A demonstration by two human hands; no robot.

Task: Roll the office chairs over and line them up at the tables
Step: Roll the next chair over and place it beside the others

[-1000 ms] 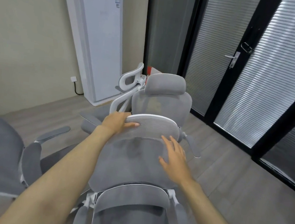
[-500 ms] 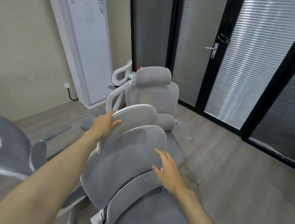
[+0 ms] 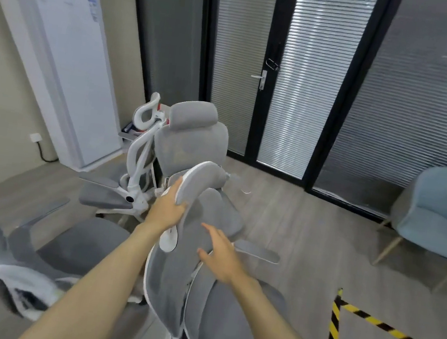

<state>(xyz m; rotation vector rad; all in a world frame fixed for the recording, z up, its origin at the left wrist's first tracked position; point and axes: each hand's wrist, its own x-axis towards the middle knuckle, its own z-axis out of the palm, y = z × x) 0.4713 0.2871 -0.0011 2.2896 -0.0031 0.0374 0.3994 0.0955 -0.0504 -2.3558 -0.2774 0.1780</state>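
Grey office chair (image 3: 172, 282), centre foreground: left hand (image 3: 166, 210) curled round its headrest (image 3: 204, 178), right hand (image 3: 223, 257) flat with straight fingers on the backrest; likely risk, a one-sided pull swinging it into the neighbouring chair (image 3: 191, 142) just behind.

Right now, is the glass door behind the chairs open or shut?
Shut: the door sits flush in its black frame, with no gap showing beside the handle.

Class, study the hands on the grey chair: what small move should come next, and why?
Probably close the right hand on the backrest, then roll the chair away. The left hand already grips the headrest, but the right is open, fingers straight.
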